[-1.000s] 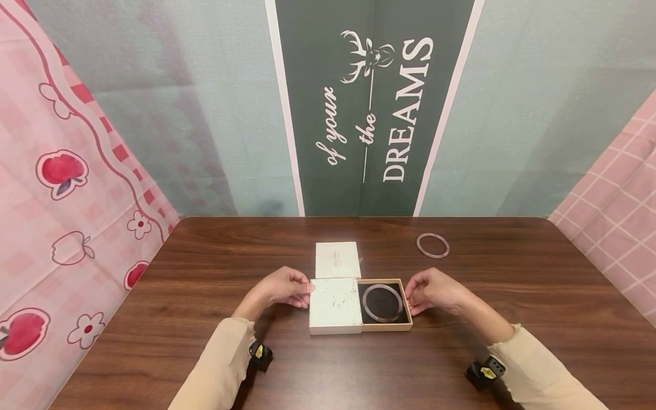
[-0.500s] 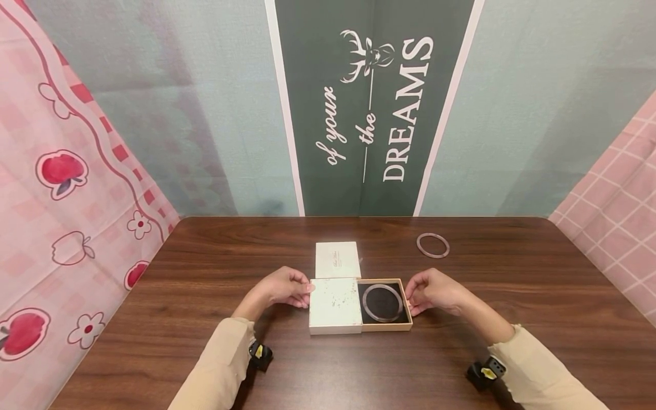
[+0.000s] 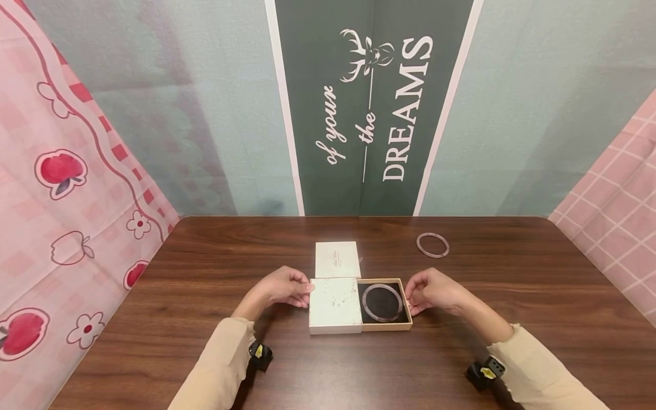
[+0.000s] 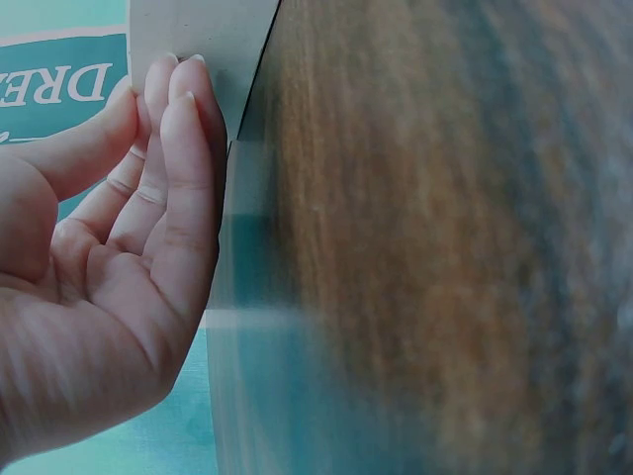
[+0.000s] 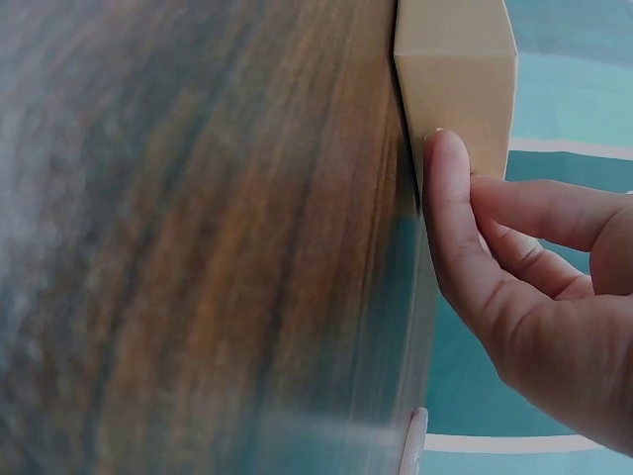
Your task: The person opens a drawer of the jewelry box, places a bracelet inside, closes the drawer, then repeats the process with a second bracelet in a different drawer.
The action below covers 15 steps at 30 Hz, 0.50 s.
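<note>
Left hand [image 3: 282,289] sits at the left edge of the white sleeve [image 3: 335,304], fingertips [image 4: 183,84] pressed flat against its side wall, fingers near straight, nothing clamped. Right hand [image 3: 435,291] mirrors it on the far side: fingertips [image 5: 447,163] against the right wall of the tan drawer [image 3: 385,327], fingers loosely bent, touching rather than gripping. Box sits mid-desk between the two hands; drawer is slid out to the right of the sleeve, roughly half exposed. Inside it, on a dark liner, a pale bangle [image 3: 382,302] lies flat, in full view from the head camera. Just behind the sleeve, a second white box [image 3: 337,259], closed, touching or nearly touching it; cannot tell which. Further back and right, well apart from the hands, a loose bangle [image 3: 433,245] lies flat on the brown wood desk [image 3: 205,267]. Nothing sits between hands and box. Green panel [image 3: 369,108] with white lettering stands behind the desk, pink patterned cloth [image 3: 66,188] at the left.
</note>
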Each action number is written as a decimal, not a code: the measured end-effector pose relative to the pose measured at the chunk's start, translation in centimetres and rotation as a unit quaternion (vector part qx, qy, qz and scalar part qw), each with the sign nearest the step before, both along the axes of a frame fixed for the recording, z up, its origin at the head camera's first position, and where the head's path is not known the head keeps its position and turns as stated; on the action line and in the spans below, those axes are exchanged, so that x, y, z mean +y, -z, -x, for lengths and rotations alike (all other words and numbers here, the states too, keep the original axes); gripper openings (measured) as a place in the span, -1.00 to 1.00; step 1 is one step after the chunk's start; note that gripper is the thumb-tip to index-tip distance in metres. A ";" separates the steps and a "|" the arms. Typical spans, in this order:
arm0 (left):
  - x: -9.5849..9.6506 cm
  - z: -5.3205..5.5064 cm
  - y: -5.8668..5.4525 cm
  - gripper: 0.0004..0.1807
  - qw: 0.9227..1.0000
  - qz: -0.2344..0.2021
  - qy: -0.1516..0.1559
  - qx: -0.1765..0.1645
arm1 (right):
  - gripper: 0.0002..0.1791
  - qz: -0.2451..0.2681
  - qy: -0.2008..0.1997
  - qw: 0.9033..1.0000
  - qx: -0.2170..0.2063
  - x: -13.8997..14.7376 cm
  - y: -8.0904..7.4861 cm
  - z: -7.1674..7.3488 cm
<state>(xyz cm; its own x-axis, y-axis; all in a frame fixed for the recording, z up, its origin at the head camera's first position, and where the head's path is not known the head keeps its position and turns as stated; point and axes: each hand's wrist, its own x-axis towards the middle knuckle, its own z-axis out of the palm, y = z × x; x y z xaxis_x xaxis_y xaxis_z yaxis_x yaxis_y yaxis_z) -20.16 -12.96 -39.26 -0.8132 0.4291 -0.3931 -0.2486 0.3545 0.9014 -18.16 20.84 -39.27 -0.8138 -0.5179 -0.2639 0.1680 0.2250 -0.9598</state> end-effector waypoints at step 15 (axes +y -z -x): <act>0.0 0.0 -0.2 -0.85 1.000 0.007 0.002 -0.001 | -0.85 -0.010 0.007 1.000 0.001 0.1 0.1 0.0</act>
